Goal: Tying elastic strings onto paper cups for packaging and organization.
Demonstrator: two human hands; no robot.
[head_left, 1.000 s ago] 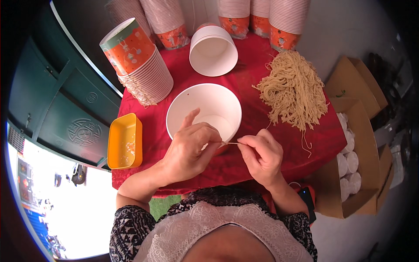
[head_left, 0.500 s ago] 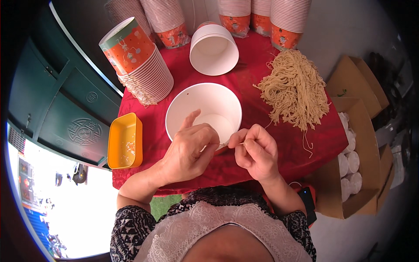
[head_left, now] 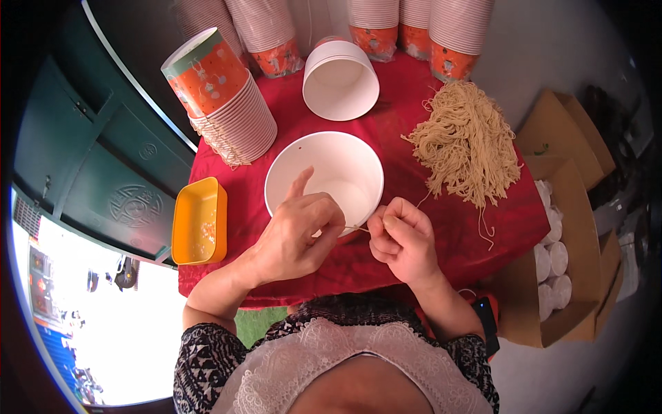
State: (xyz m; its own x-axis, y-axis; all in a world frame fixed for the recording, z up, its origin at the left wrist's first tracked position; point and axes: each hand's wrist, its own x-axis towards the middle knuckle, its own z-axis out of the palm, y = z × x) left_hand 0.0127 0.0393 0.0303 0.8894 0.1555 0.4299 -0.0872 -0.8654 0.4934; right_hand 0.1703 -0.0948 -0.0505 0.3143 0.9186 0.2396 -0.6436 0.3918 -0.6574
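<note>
Close to my body, both hands are raised over the near rim of a large white paper bucket [head_left: 345, 157], whose open mouth shows a small dark speck. My left hand [head_left: 298, 231] pinches a thin tan string [head_left: 356, 228], its index finger sticking up. My right hand [head_left: 407, 243] is closed on the same string a short way to the right. Whether a knot is in it is hidden by the fingers. A heap of tan strings [head_left: 472, 145] lies on the table to the right, with one loose end trailing toward me.
On the red tablecloth [head_left: 393, 145] stand a yellow box [head_left: 219, 228] with small scraps inside, a leaning stack of orange-printed buckets [head_left: 255, 124] with strings against it, and tilted white buckets [head_left: 341, 86]. Wrapped bucket stacks [head_left: 455, 31] line the back. An open carton [head_left: 586, 276] holds white rolls.
My right hand has turned slightly, its fingers curling tighter round the string. The left hand stays nearly in place, and the whole view has shifted a little.
</note>
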